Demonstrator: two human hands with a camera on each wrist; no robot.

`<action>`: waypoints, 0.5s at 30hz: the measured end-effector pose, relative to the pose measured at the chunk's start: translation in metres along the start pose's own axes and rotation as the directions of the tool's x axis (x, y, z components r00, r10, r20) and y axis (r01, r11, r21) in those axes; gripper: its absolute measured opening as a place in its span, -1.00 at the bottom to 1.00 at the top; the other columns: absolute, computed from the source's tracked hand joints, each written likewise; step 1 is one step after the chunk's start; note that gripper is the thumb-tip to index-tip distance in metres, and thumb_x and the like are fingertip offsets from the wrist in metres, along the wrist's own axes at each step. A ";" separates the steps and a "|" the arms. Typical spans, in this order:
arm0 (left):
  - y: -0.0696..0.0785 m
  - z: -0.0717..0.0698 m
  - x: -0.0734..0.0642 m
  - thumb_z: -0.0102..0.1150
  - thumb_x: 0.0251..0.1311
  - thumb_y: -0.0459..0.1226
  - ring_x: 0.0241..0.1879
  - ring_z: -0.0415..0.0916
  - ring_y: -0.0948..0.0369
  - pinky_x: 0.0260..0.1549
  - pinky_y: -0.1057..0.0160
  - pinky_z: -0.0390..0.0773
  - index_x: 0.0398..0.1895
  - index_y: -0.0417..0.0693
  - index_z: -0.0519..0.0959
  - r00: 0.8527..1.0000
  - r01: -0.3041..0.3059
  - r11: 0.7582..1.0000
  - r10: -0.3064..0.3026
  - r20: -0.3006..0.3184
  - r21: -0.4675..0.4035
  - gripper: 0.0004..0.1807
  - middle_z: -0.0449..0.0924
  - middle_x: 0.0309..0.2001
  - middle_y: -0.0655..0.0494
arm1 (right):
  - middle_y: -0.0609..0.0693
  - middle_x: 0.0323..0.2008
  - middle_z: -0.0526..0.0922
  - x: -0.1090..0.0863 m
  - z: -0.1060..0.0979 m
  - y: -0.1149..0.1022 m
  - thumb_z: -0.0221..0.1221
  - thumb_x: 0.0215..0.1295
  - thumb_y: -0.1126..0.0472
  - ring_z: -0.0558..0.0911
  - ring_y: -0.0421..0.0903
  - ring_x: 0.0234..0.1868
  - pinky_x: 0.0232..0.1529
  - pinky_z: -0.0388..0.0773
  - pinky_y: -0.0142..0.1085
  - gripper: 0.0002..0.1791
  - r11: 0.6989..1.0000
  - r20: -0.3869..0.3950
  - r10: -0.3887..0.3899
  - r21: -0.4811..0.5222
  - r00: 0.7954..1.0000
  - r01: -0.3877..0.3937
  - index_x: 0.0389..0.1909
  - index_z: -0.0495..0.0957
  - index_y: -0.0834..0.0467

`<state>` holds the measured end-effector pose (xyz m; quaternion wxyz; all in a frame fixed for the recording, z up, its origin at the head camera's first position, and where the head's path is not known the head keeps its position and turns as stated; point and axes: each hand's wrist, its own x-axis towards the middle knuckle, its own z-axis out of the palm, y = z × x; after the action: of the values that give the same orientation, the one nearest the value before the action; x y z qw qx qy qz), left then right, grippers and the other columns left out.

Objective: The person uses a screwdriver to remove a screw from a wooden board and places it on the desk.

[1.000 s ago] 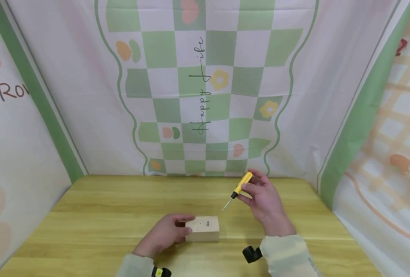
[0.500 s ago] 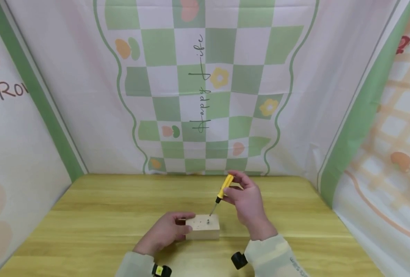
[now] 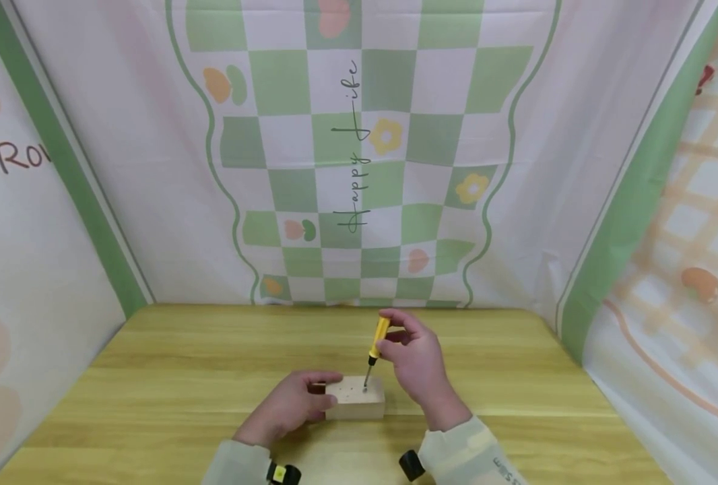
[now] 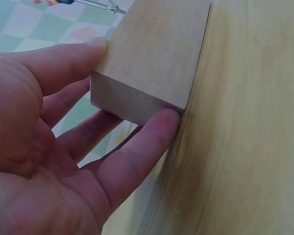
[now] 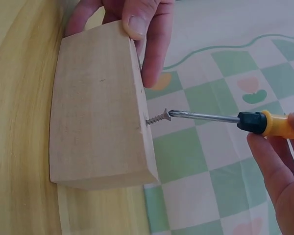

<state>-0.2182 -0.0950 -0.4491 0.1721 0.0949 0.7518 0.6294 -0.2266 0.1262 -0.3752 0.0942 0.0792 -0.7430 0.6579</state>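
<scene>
A pale wooden block (image 3: 354,409) lies on the table, several small holes in its top face. My left hand (image 3: 295,406) grips its left end, thumb and fingers on opposite sides, as the left wrist view shows at the block's end (image 4: 132,98). A screw (image 5: 158,117) stands partly sunk in the top face, its threads exposed. My right hand (image 3: 421,364) pinches the yellow handle of a screwdriver (image 3: 378,337) above the block. In the right wrist view the tip of the screwdriver's shaft (image 5: 206,116) meets the screw's head.
The wood-grained table (image 3: 183,357) reaches back to a green-and-white checked curtain (image 3: 335,188). Further printed curtains hang at both sides. A small black device (image 3: 411,465) sits on the right wrist and another (image 3: 285,474) on the left.
My right hand has brought the screwdriver left and down, from clear of the block to its tip on the screw. The left hand and block stay in place.
</scene>
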 end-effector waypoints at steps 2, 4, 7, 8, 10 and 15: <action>0.000 0.000 0.000 0.29 0.09 -0.29 -0.18 0.52 0.11 -0.28 0.13 0.58 0.04 0.05 0.59 1.000 -0.001 1.000 0.001 -0.001 0.004 -0.61 0.51 0.01 0.05 | 0.01 -0.04 0.45 0.000 0.001 0.000 0.21 0.08 0.47 0.54 0.05 -0.13 -0.28 0.60 -0.17 -0.52 1.000 0.005 -0.004 -0.010 1.000 0.004 -0.02 0.56 -0.07; -0.001 0.000 0.000 0.30 0.09 -0.29 -0.18 0.52 0.11 -0.29 0.13 0.58 0.03 0.07 0.59 1.000 -0.001 1.000 0.001 -0.005 0.012 -0.62 0.51 0.01 0.05 | 0.00 -0.04 0.46 0.000 0.001 0.000 0.22 0.07 0.47 0.54 0.04 -0.14 -0.29 0.60 -0.17 -0.52 1.000 0.009 -0.010 -0.026 1.000 0.011 -0.03 0.56 -0.07; -0.001 0.000 0.001 0.30 0.09 -0.28 -0.18 0.51 0.10 -0.29 0.13 0.58 0.02 0.09 0.60 1.000 0.002 1.000 -0.002 -0.007 0.022 -0.62 0.50 0.02 0.05 | -0.07 -0.04 0.48 -0.001 0.001 -0.001 0.23 0.06 0.45 0.54 0.00 -0.16 -0.38 0.60 -0.18 -0.51 0.996 0.021 -0.024 -0.087 0.999 0.026 -0.05 0.58 -0.13; -0.002 0.000 0.001 0.30 0.09 -0.28 -0.18 0.51 0.09 -0.29 0.13 0.58 0.03 0.09 0.59 1.000 0.001 1.000 -0.001 -0.005 0.022 -0.62 0.50 0.03 0.05 | -0.09 -0.04 0.49 -0.001 0.002 -0.001 0.23 0.06 0.44 0.55 -0.01 -0.16 -0.41 0.59 -0.18 -0.51 0.994 0.030 -0.032 -0.105 0.999 0.035 -0.06 0.58 -0.15; -0.002 -0.001 0.001 0.30 0.09 -0.27 -0.18 0.51 0.09 -0.29 0.12 0.58 0.03 0.09 0.59 1.000 0.002 1.000 -0.001 -0.006 0.022 -0.62 0.49 0.04 0.06 | -0.14 -0.03 0.51 -0.003 0.003 -0.001 0.23 0.07 0.42 0.55 -0.03 -0.17 -0.45 0.58 -0.19 -0.50 0.987 0.050 -0.055 -0.148 0.997 0.061 -0.06 0.58 -0.20; -0.002 -0.001 0.002 0.30 0.09 -0.27 -0.17 0.51 0.11 -0.29 0.11 0.58 0.04 0.08 0.59 1.000 0.003 1.000 -0.003 0.009 0.012 -0.62 0.48 0.07 0.09 | -0.20 -0.09 0.54 -0.009 0.009 -0.002 0.27 0.15 0.31 0.56 -0.09 -0.21 -0.41 0.60 -0.25 -0.57 0.957 0.090 -0.185 -0.212 0.979 0.200 -0.05 0.55 -0.25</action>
<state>-0.2205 -0.0959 -0.4515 0.1758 0.0975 0.7549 0.6242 -0.2179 0.1175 -0.3766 0.1402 0.1631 -0.8027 0.5563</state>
